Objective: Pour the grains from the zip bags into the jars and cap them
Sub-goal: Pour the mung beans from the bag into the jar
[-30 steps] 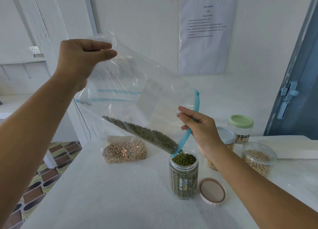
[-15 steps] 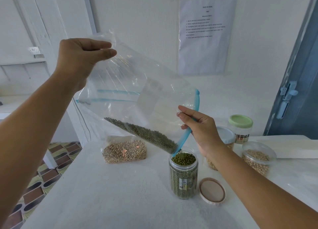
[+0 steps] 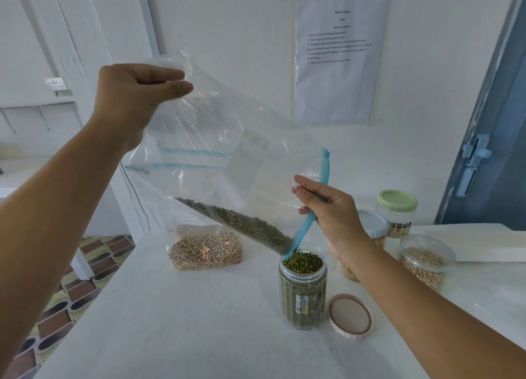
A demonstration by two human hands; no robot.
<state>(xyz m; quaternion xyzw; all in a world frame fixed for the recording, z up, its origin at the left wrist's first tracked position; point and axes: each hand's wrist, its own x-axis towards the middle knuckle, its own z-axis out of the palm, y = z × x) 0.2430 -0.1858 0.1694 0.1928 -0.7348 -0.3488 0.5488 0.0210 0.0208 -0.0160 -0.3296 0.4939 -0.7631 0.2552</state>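
midway: left hand pinches zip bag corner at 10 o'clock, right hand grips its mouth over nearly full jar; lid off, tan bag unpoured.

The zip bag slants across the centre of the frame, held at its upper left corner by the left hand and at its lower right mouth by the right hand — directly above the open jar at lower centre. A loose lid lies on the table just right of that jar; a second bag lies behind and to the left; three more jars stand at right.
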